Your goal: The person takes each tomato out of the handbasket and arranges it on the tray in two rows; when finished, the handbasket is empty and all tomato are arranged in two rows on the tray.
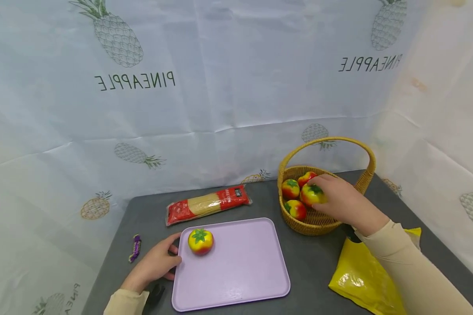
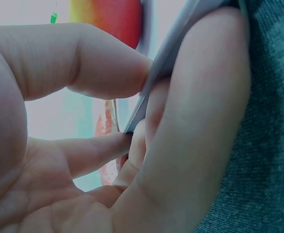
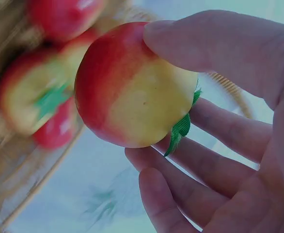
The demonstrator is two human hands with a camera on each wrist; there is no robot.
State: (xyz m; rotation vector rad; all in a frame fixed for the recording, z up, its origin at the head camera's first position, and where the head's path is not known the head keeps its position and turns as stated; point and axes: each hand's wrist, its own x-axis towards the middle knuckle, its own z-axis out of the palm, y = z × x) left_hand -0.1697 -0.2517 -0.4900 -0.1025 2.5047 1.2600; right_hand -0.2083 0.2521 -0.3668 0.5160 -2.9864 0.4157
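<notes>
My left hand (image 1: 154, 264) pinches the left rim of a lilac tray (image 1: 240, 267), thumb on top and fingers beneath it, as the left wrist view shows. A red-and-yellow toy tomato (image 1: 200, 243) with green leaves sits in the tray's upper left corner. Over the wicker basket (image 1: 305, 228) at the right, my right hand (image 1: 344, 199) holds another toy tomato (image 3: 137, 92) between thumb and fingers. Several more tomatoes (image 1: 296, 210) lie in the basket's left half, beside the held one. The right wrist view shows the held tomato's leaves turned toward the palm.
A red packet of noodles (image 1: 209, 204) lies behind the tray. To the left is a small purple wrapped candy (image 1: 135, 248). A yellow bag (image 1: 362, 275) lies under the right forearm. The basket's tall handle (image 1: 327, 140) arches over it, and a pineapple-print curtain (image 1: 228, 87) hangs behind the table.
</notes>
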